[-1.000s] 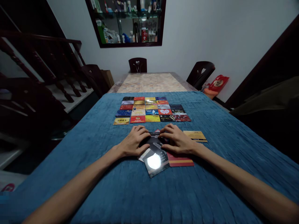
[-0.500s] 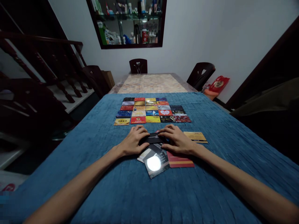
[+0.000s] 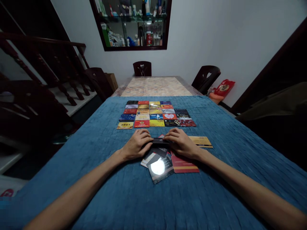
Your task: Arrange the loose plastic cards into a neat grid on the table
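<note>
the left hand (image 3: 137,144) and the right hand (image 3: 181,143) hold the black card (image 3: 159,141) between them, one at each end, with the card tilted and its long edge toward the camera. the fingers of both hands are curled and lie close together, thumbs on the near side, pinching the ends of the card; the exact grip of the fingertips is hidden. just below the card, loose cards overlap on the blue cloth (image 3: 110,191): a glossy dark card (image 3: 165,172) nearest the camera, a white card (image 3: 146,160) at its left, and a red card (image 3: 185,165) at its right. a gold card (image 3: 202,141) lies beyond the right wrist. farther off, the laid-out cards (image 3: 156,123) lie face up in close rows, well apart from the glossy card.
</note>
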`<state>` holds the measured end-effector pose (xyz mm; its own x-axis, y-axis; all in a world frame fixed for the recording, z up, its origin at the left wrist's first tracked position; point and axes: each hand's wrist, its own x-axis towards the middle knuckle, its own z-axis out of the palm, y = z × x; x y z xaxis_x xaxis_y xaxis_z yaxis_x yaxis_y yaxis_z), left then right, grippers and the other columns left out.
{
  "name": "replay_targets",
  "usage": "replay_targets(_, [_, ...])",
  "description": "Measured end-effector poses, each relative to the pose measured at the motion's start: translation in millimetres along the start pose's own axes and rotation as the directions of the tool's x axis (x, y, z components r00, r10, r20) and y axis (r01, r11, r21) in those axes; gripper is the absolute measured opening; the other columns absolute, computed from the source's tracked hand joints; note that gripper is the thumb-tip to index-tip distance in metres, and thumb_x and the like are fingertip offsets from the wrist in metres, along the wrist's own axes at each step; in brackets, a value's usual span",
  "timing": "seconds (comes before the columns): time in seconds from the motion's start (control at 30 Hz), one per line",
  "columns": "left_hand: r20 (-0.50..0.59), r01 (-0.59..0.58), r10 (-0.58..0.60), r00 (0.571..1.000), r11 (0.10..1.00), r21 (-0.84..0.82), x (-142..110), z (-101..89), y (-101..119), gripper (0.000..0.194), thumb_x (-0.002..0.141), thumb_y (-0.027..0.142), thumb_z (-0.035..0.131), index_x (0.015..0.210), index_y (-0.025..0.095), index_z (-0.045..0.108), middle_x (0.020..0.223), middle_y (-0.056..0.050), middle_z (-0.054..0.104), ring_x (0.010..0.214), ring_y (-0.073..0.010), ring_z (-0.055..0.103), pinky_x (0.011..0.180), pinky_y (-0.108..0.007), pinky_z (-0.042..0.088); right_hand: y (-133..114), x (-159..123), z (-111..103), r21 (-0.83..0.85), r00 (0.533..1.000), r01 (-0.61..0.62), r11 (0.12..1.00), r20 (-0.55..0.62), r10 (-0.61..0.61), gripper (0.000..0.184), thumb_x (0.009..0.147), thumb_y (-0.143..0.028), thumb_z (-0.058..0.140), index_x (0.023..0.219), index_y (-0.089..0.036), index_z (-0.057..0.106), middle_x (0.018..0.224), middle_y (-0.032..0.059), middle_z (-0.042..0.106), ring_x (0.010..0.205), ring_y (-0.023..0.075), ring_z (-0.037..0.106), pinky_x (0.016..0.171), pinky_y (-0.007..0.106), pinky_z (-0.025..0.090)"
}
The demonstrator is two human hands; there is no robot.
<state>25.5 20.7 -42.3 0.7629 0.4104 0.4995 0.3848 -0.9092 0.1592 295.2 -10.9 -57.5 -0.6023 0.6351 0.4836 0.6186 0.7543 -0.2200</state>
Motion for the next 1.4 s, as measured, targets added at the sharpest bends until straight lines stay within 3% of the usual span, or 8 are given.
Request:
replay_targets(0.27, [-0.131,0.019,-0.023,0.991,0.999,-0.035,3.9,3.3,0.1,0.021,0.098,0.019,0.047,0.096,0.016,0.069,0.090,-0.008,0.072,0.096,-0.0219,0.061,0.087,-0.041,0.050,0.6,4.5,9.4,-0.064,0.979,-0.017,0.998,-0.205,0.003,0.021,0.099,-0.020,0.050,0.105,-0.019,0.070,0.091,0.0078,0.075,0.091,0.0230,0.057,0.079,0.039,0.044])
replay_targets(0.7, [-0.284,0.125,-0.173,0.943,0.976,-0.178,5.9,6.1,1.4,0.018,0.097,0.020,0.051,0.094,0.016,0.068,0.085,-0.007,0.072,0.082,-0.0177,0.065,0.077,-0.033,0.054,-6.5,5.1,9.4,0.074,0.959,-0.147,0.986,-0.233,0.160,0.026,0.096,-0.022,0.052,0.118,-0.020,0.067,0.097,0.0105,0.068,0.088,0.0231,0.060,0.077,0.037,0.049])
replay_targets(0.93, [-0.237,0.165,-0.203,0.950,0.971,-0.173,2.3,7.4,0.7,0.016,0.094,0.015,0.053,0.102,0.017,0.066,0.092,-0.005,0.073,0.086,-0.0173,0.067,0.081,-0.032,0.053,-8.2,5.3,12.6,0.001,0.958,-0.198,0.980,-0.210,0.194,0.028,0.095,-0.022,0.054,0.121,-0.020,0.062,0.096,0.0095,0.066,0.083,0.0226,0.058,0.073,0.034,0.046])
replay_targets(1.13, [-0.164,0.198,-0.219,0.962,0.970,-0.138,-0.6,11.7,1.3,0.035,0.089,0.010,0.052,0.123,0.018,0.058,0.108,-0.008,0.071,0.096,-0.0201,0.065,0.088,-0.037,0.052,-12.4,7.8,10.0,-0.062,0.969,-0.191,0.980,-0.173,0.178,0.025,0.096,-0.020,0.050,0.118,-0.021,0.063,0.093,0.0090,0.068,0.084,0.0230,0.058,0.075,0.035,0.044])
replay_targets(1.4, [-0.109,0.243,-0.256,0.960,0.963,-0.118,-0.9,12.7,2.7,0.039,0.089,0.011,0.051,0.127,0.019,0.056,0.102,-0.007,0.069,0.092,-0.0211,0.062,0.085,-0.038,0.050,-8.2,8.0,14.7,-0.098,0.961,-0.227,0.969,-0.182,0.207,0.027,0.095,-0.019,0.052,0.120,-0.021,0.061,0.092,0.0086,0.070,0.082,0.0233,0.059,0.074,0.035,0.042])
